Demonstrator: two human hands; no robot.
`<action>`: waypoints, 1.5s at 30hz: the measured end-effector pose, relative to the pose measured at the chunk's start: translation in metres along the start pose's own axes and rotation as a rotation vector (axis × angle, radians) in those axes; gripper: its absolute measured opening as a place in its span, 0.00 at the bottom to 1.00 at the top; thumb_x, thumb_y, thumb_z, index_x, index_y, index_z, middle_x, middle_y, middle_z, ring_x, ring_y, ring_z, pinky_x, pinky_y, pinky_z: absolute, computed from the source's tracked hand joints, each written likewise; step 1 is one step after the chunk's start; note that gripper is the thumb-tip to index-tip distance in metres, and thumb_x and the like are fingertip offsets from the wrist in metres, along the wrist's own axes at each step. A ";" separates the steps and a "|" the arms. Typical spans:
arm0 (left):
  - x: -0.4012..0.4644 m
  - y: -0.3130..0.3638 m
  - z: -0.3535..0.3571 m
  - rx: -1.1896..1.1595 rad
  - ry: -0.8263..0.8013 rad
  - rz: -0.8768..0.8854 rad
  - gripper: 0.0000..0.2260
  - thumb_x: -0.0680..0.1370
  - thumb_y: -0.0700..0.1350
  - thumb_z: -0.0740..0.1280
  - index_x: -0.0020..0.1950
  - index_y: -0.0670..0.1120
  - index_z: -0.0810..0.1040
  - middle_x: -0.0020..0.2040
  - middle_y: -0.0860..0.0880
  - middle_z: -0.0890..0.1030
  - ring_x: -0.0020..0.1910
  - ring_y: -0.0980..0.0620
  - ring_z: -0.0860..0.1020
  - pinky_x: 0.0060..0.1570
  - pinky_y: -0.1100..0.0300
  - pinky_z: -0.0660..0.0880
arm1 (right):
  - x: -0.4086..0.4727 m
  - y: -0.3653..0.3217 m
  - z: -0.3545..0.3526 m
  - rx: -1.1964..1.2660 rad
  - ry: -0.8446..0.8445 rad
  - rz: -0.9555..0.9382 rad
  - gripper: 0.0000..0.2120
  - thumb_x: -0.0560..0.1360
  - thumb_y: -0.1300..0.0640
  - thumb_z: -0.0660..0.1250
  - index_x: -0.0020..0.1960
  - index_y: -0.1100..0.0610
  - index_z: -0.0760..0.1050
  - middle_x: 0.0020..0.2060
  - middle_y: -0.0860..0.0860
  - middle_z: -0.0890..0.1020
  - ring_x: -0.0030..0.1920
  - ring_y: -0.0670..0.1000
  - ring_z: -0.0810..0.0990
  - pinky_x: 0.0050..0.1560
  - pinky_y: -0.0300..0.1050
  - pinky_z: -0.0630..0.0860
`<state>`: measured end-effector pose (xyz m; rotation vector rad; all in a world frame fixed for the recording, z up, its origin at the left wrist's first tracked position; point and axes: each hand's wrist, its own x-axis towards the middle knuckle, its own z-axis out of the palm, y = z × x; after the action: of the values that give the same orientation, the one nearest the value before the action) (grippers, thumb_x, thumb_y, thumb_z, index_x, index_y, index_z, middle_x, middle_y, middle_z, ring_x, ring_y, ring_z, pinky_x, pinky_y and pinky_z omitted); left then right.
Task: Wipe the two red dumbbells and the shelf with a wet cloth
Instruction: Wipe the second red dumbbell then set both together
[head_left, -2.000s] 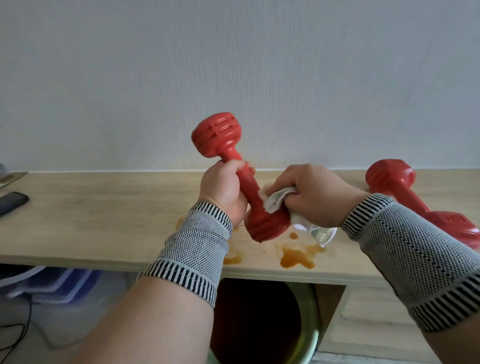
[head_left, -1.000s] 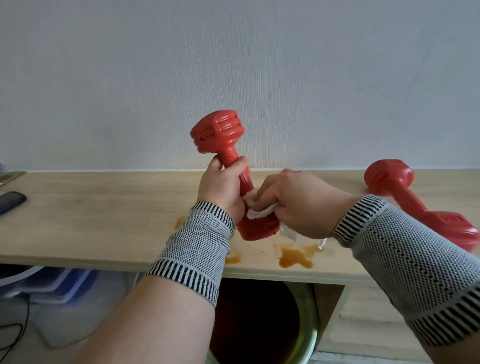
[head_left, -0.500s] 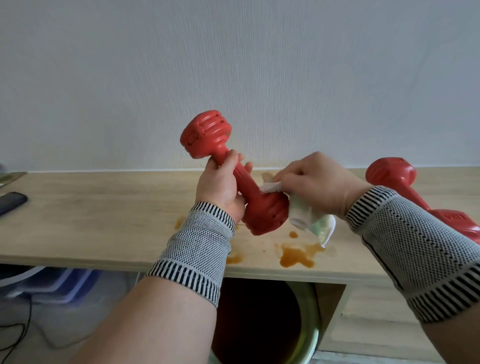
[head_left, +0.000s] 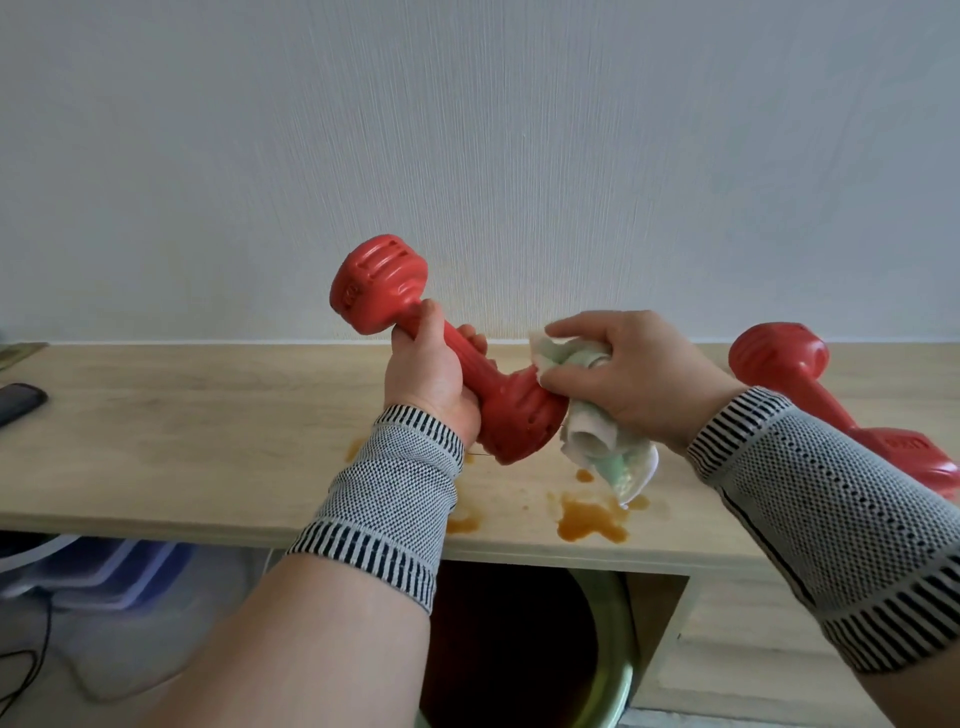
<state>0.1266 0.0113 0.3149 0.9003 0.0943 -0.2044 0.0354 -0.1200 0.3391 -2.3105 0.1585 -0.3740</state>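
Far left on pale wooden shelf (head_left: 182, 415): dark flat phone-like device (head_left: 18, 402). Centre: left hand (head_left: 431, 379), fingers wrapped round handle of red ribbed plastic dumbbell (head_left: 441, 348), held tilted above shelf, upper head to the left, lower head to the right. Right hand (head_left: 639, 379), fingers clamped on bunched white-and-green wet cloth (head_left: 597, 441), pressed against lower head. Brown liquid stains (head_left: 589, 519) on shelf beneath. Far right: second red plastic dumbbell (head_left: 779, 358) lying on shelf, partly hidden by forearm.
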 end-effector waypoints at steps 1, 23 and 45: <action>0.000 0.000 0.000 -0.006 0.012 -0.004 0.06 0.81 0.52 0.62 0.49 0.50 0.72 0.33 0.50 0.75 0.28 0.54 0.75 0.37 0.57 0.72 | 0.000 -0.001 0.000 -0.010 0.014 -0.004 0.24 0.69 0.51 0.73 0.64 0.49 0.74 0.52 0.45 0.78 0.53 0.45 0.77 0.58 0.40 0.74; -0.005 0.014 -0.005 -0.055 0.260 0.019 0.08 0.81 0.49 0.62 0.47 0.45 0.72 0.33 0.50 0.75 0.29 0.55 0.75 0.37 0.60 0.74 | -0.010 -0.005 0.016 -0.272 -0.061 -0.404 0.18 0.70 0.61 0.69 0.59 0.51 0.76 0.54 0.48 0.74 0.52 0.50 0.75 0.55 0.42 0.72; -0.010 0.013 -0.003 -0.147 0.255 -0.076 0.10 0.80 0.50 0.63 0.45 0.46 0.70 0.33 0.51 0.74 0.27 0.54 0.74 0.34 0.61 0.73 | 0.005 0.010 0.025 -0.056 0.191 -0.287 0.17 0.70 0.69 0.61 0.50 0.54 0.82 0.45 0.46 0.79 0.48 0.48 0.77 0.50 0.41 0.74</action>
<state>0.1198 0.0229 0.3246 0.7729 0.3762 -0.1500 0.0478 -0.1112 0.3164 -2.3544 -0.0717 -0.7450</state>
